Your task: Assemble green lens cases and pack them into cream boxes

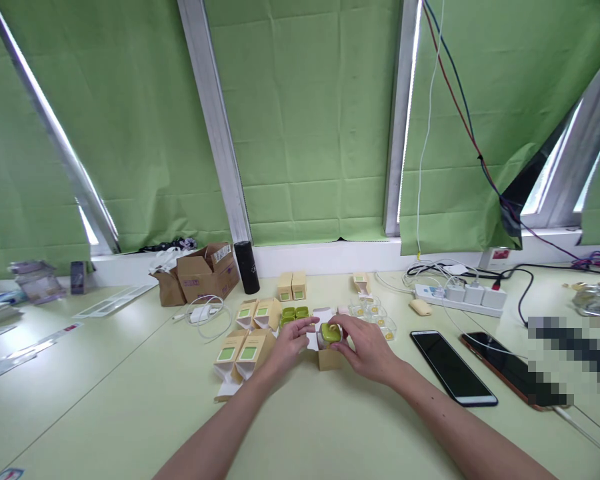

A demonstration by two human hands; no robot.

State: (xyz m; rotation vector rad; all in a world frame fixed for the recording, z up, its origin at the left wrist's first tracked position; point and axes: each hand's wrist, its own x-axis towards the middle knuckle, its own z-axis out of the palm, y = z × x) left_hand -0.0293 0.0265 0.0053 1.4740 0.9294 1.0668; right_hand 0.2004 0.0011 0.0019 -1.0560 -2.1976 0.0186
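A small jar with a green lid (330,332) sits in the top of an open tan carton (329,359) in the middle of the table. My right hand (365,347) curls around the jar from the right, fingers on the lid. My left hand (293,340) pinches the carton's white flap and the jar's left side. Around them lie several tan cartons with green labels (249,352), two loose green-lidded jars (295,313) and several clear plastic inserts (375,313).
A brown cardboard box (205,273) and a black cylinder (247,267) stand at the back left, beside a white charger with its cable (203,313). Two phones (453,367) lie to the right, with a white power strip (460,297) behind them. Green blinds cover the windows.
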